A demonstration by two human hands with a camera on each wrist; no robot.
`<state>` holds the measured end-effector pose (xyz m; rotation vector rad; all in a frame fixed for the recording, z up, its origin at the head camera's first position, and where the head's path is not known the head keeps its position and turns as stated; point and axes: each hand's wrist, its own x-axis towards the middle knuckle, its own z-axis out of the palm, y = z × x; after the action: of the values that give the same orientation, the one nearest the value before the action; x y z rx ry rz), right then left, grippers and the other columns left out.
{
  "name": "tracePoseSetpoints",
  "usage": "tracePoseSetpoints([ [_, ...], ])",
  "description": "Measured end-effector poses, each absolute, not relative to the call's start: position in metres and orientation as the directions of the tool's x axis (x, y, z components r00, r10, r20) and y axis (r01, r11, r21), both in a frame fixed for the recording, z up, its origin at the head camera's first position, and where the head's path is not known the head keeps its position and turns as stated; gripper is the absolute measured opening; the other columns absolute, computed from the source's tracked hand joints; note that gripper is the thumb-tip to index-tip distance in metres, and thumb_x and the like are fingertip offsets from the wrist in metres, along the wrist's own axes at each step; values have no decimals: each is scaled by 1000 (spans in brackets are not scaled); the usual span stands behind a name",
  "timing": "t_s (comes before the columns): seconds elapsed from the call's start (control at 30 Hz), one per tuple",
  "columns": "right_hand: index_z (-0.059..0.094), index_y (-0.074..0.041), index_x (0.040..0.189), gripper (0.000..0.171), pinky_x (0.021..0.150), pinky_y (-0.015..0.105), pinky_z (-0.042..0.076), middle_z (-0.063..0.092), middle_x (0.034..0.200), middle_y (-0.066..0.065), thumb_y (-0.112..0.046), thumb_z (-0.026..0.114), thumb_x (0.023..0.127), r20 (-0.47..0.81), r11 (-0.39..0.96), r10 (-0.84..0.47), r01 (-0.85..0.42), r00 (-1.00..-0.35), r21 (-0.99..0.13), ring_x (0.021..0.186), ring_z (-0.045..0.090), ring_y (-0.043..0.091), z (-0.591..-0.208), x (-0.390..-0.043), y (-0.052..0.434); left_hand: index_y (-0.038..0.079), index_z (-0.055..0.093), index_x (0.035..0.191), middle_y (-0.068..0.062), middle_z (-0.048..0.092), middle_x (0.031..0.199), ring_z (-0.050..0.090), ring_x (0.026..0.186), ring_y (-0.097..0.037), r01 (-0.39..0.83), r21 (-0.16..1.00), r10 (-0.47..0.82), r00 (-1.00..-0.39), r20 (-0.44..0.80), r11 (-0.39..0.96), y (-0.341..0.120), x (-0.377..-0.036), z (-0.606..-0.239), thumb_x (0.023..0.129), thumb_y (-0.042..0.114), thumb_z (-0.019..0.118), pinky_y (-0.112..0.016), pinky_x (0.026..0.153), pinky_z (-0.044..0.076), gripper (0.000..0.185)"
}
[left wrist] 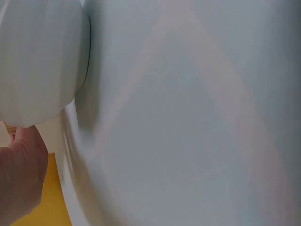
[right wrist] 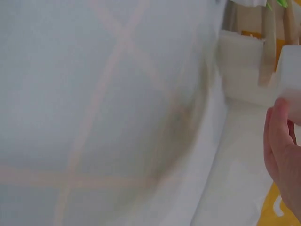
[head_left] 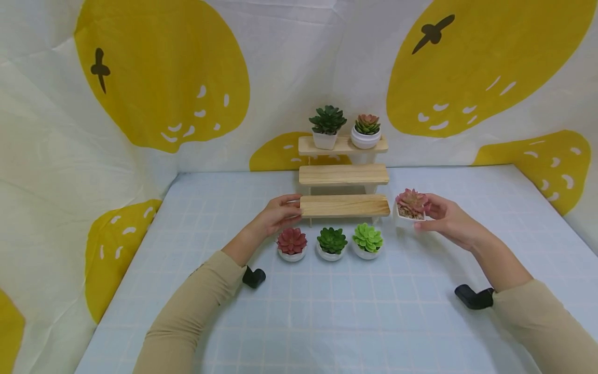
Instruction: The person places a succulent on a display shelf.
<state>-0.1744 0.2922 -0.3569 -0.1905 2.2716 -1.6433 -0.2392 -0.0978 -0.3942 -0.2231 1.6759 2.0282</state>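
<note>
Pinched in our right hand (head_left: pixel 449 222) is a pink potted succulent (head_left: pixel 411 203); left of that grip, our left hand (head_left: pixel 279 213) holds the wooden stand (head_left: pixel 344 206). We appear mid-placement, needing a level move leftward onto it.

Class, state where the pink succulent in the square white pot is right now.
In the head view, right of centre, the pink succulent is held in the person's right hand, just right of the lowest wooden shelf.
</note>
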Motion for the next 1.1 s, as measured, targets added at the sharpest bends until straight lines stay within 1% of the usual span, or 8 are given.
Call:
tracePoseSetpoints([
  [0.13, 43, -16, 122, 47, 83, 14, 46, 45, 120, -3, -7, 68, 83, -199, 326, -289, 99, -937, -940, 107, 43, 7, -351, -178, 289, 4, 43, 138, -18, 47, 133, 56, 96, -19, -470, 875, 270, -863, -427, -117, -98, -239, -395, 87, -9, 55, -34, 90, 49, 53],
  [0.23, 45, -17, 117, 42, 83, 15, 47, 49, 116, -9, -5, 67, 84, -191, 303, -291, 99, -937, -948, 105, 46, 6, -347, -180, 287, 4, 43, 137, -17, 47, 132, 56, 94, -18, -470, 875, 268, -863, -427, -120, -98, -239, -396, 87, -10, 55, -34, 91, 48, 53],
  [0.33, 47, -17, 117, 41, 83, 16, 48, 53, 113, -13, -2, 66, 84, -172, 276, -308, 85, -936, -958, 103, 49, 4, -344, -183, 284, 4, 44, 137, -17, 47, 131, 57, 92, -18, -465, 877, 266, -867, -422, -121, -98, -239, -396, 87, -11, 54, -33, 88, 50, 53],
  [0.53, 44, -18, 120, 43, 82, 16, 48, 47, 114, -5, -5, 66, 85, -180, 301, -304, 85, -935, -950, 102, 48, 6, -333, -189, 278, 3, 43, 137, -18, 48, 130, 57, 91, -17, -456, 882, 264, -871, -415, -117, -99, -239, -397, 87, -10, 54, -29, 82, 53, 53],
  [0.67, 44, -19, 121, 45, 82, 18, 49, 51, 111, -6, -3, 66, 85, -177, 287, -315, 84, -932, -954, 100, 50, 8, -327, -194, 273, 3, 44, 137, -18, 48, 130, 56, 92, -17, -456, 883, 265, -870, -417, -109, -98, -239, -396, 87, -10, 55, -30, 83, 53, 52],
  [0.8, 44, -15, 122, 45, 82, 18, 49, 53, 111, -6, -2, 66, 84, -165, 266, -335, 75, -928, -961, 99, 51, 10, -319, -201, 266, 4, 44, 137, -18, 47, 131, 56, 93, -18, -459, 882, 268, -867, -420, -103, -97, -239, -396, 87, -9, 55, -32, 87, 51, 52],
  [0.97, 38, -7, 129, 53, 83, 19, 49, 48, 116, 1, -4, 67, 84, -169, 287, -328, 72, -929, -955, 101, 50, 13, -309, -211, 253, 4, 43, 137, -18, 47, 133, 56, 95, -19, -457, 883, 268, -868, -418, -104, -97, -239, -395, 87, -8, 55, -33, 89, 50, 53],
  [1.1, 37, -3, 129, 54, 84, 19, 49, 49, 118, 5, -3, 67, 84, -174, 294, -319, 78, -932, -953, 102, 51, 14, -303, -220, 241, 4, 43, 137, -18, 47, 132, 56, 95, -18, -458, 883, 262, -869, -420, -104, -97, -239, -395, 87, -8, 55, -33, 88, 50, 53],
])
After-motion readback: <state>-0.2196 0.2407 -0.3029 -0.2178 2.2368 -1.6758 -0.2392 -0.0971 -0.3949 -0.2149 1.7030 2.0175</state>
